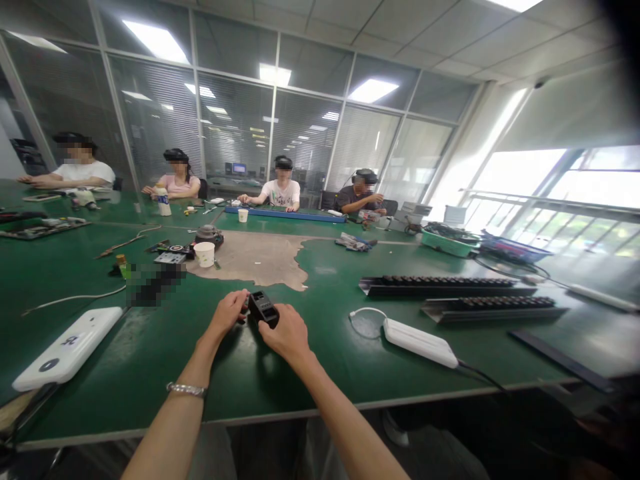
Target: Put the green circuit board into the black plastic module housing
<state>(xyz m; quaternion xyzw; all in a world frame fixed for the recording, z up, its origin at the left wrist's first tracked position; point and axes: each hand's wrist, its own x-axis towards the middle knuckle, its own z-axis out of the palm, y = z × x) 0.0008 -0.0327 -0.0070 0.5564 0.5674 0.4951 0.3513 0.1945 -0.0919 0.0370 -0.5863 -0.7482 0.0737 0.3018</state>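
A black box-shaped plastic part (262,307) with rectangular openings in its upper face is held tilted just above the green table. My right hand (289,331) grips it from the right, thumb along the near end and fingers behind it. Close against its left side is my left hand (231,313), with the fingers bent together in a pinch. Whatever those fingers hold, if anything, is too small or hidden to make out. A bracelet (186,389) circles my left wrist.
White power banks or adapters lie left (70,347) and right (420,342). Two metal channels (445,287) with rows of black parts rest at right. Ahead are a brown sheet (255,257) and a paper cup (204,254). Several people sit across the green table (320,373).
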